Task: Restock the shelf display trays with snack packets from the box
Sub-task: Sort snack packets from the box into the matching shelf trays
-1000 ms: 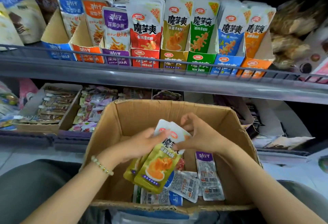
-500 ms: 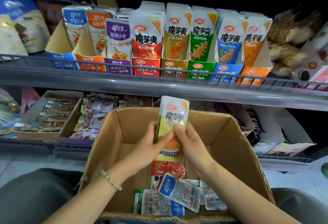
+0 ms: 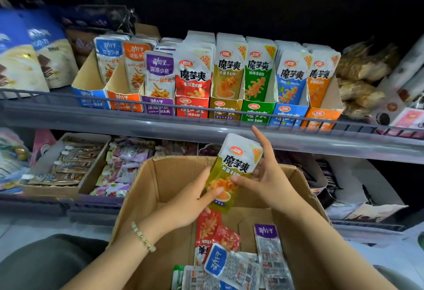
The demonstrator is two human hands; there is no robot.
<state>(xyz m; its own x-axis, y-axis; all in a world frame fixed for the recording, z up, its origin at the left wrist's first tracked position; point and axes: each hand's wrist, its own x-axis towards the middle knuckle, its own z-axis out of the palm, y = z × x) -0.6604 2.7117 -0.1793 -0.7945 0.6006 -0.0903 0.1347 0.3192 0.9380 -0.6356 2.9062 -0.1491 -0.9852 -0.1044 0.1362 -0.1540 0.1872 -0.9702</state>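
I hold a small stack of olive-yellow snack packets (image 3: 236,165) upright above the open cardboard box (image 3: 146,188), just below the upper shelf rail. My left hand (image 3: 195,200) pinches the stack's lower left side, thumb on its front. My right hand (image 3: 266,179) grips its right edge, with the index finger raised. The matching olive-yellow display tray (image 3: 226,108) stands on the upper shelf, between a red tray (image 3: 191,106) and a green tray (image 3: 258,109). Loose red (image 3: 211,232), blue (image 3: 216,261) and purple packets (image 3: 267,246) lie in the box bottom.
A grey wire rail (image 3: 206,108) fronts the upper shelf, which also carries blue (image 3: 288,113), orange (image 3: 321,117) and other trays. The lower shelf holds a cardboard tray of brown packets (image 3: 68,170) and a pile of purple-pink packets (image 3: 124,168). Large bags stand at far left and right.
Both hands lifted the olive-yellow packets out of the box, turned them upright and raised them toward the upper shelf. The view tilted up.
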